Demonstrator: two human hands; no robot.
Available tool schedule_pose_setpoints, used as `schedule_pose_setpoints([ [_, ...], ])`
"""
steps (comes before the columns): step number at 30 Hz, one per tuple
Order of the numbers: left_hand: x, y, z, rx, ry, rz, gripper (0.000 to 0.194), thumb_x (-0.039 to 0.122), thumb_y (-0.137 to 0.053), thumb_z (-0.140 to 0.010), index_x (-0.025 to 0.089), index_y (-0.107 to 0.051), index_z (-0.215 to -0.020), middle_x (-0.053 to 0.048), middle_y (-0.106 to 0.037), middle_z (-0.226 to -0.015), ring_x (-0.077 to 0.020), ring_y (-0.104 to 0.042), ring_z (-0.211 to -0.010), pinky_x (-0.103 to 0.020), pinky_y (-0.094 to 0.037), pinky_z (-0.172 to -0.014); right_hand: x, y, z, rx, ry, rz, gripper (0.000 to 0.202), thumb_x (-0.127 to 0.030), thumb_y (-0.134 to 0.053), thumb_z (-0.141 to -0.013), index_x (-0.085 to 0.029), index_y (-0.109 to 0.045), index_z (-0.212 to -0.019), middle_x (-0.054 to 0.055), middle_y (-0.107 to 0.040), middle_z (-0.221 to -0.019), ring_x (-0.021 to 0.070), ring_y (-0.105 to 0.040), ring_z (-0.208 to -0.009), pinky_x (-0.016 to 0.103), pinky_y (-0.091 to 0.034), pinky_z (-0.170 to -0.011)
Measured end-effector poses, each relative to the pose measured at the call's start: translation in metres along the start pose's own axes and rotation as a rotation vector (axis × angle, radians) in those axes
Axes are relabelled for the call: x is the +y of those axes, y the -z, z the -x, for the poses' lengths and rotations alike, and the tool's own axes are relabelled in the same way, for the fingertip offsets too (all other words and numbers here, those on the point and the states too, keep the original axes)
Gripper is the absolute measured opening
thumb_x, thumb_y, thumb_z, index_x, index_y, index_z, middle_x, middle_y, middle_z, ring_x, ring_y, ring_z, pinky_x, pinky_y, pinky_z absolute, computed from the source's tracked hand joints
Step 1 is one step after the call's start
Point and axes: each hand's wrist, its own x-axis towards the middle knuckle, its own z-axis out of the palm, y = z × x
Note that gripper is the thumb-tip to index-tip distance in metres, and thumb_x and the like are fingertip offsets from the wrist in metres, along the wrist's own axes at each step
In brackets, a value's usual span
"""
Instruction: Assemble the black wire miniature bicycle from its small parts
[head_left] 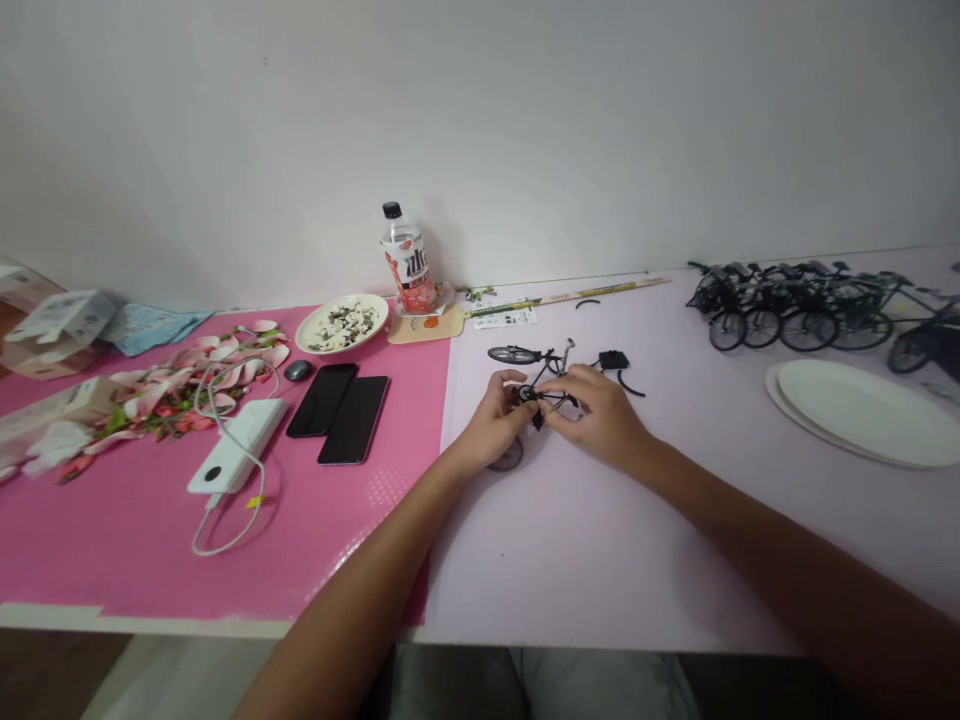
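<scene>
Between both hands is a small black model bicycle frame (541, 377), held just above the lilac table half. My left hand (501, 415) has its thumb and fingers closed at the crank area of the frame. My right hand (600, 410) pinches the frame's rear part from the other side. A loose spoked wheel (513, 355) lies behind my left hand, and another wheel (507, 456) shows partly beneath it. Beyond my right hand lie a small black basket-like part (613, 359) and a curved black strip (631, 384).
Several assembled model bicycles (795, 310) stand at the back right, near stacked white plates (862, 410). On the left are two phones (352, 420), a white power bank (238, 447) with cable, a bowl of small pieces (342, 326), artificial flowers (180, 385) and a bottle (409, 262).
</scene>
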Motion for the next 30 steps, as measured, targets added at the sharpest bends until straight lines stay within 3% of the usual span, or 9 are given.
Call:
schedule_pose_setpoints([
  [6,-0.001,0.0,-0.003,0.02,-0.068,-0.002,0.035,0.022,-0.07,-0.088,0.022,-0.046,-0.114,0.001,-0.059,-0.093,-0.0134,-0.057,-0.085,-0.029,-0.046,-0.081,-0.005,0.002,-0.002,0.007,-0.006,-0.006,0.015,-0.021,-0.065,-0.091,-0.024,-0.073,-0.103,0.004,-0.068,-0.085,0.02,-0.062,-0.072,0.034,-0.052,-0.067],
  [10,0.002,0.0,-0.005,0.139,-0.149,-0.058,0.03,0.025,-0.072,-0.087,0.02,-0.054,-0.111,-0.003,-0.059,-0.101,-0.0143,-0.058,-0.09,-0.029,-0.049,-0.082,-0.009,0.007,0.001,-0.01,-0.084,-0.065,0.027,-0.032,-0.064,-0.092,-0.025,-0.065,-0.118,0.004,-0.067,-0.089,0.0191,-0.059,-0.067,0.034,-0.049,-0.061],
  [13,0.005,0.0,-0.005,0.217,-0.178,-0.078,0.03,0.027,-0.073,-0.087,0.019,-0.055,-0.11,-0.004,-0.061,-0.106,-0.0142,-0.059,-0.089,-0.029,-0.051,-0.08,-0.008,0.009,0.003,0.043,-0.151,-0.178,0.028,-0.039,-0.042,-0.105,-0.025,-0.056,-0.125,0.001,-0.058,-0.078,0.0176,-0.052,-0.058,0.033,-0.045,-0.056],
  [15,0.006,-0.001,-0.004,0.257,-0.192,-0.124,0.029,0.028,-0.073,-0.088,0.02,-0.056,-0.11,-0.005,-0.062,-0.109,-0.0139,-0.06,-0.088,-0.029,-0.053,-0.079,-0.007,0.007,0.003,0.093,-0.2,-0.196,0.028,-0.039,-0.03,-0.11,-0.026,-0.053,-0.119,-0.001,-0.053,-0.073,0.0175,-0.049,-0.056,0.033,-0.043,-0.056],
  [21,0.004,-0.002,-0.001,0.266,-0.284,-0.301,0.026,0.028,-0.072,-0.09,0.021,-0.058,-0.111,-0.006,-0.066,-0.11,-0.0159,-0.063,-0.091,-0.033,-0.054,-0.086,-0.003,0.0,-0.004,0.109,-0.146,-0.075,0.018,-0.038,-0.045,-0.108,-0.025,-0.053,-0.097,0.006,-0.064,-0.092,0.0209,-0.06,-0.081,0.036,-0.05,-0.073],
  [30,0.005,-0.003,0.002,0.227,-0.328,-0.407,0.023,0.027,-0.069,-0.092,0.02,-0.059,-0.113,-0.008,-0.066,-0.111,-0.0177,-0.063,-0.093,-0.034,-0.053,-0.086,0.0,-0.001,-0.004,0.128,-0.174,-0.069,0.019,-0.037,-0.053,-0.105,-0.024,-0.059,-0.093,0.005,-0.064,-0.089,0.0188,-0.06,-0.075,0.032,-0.049,-0.065],
])
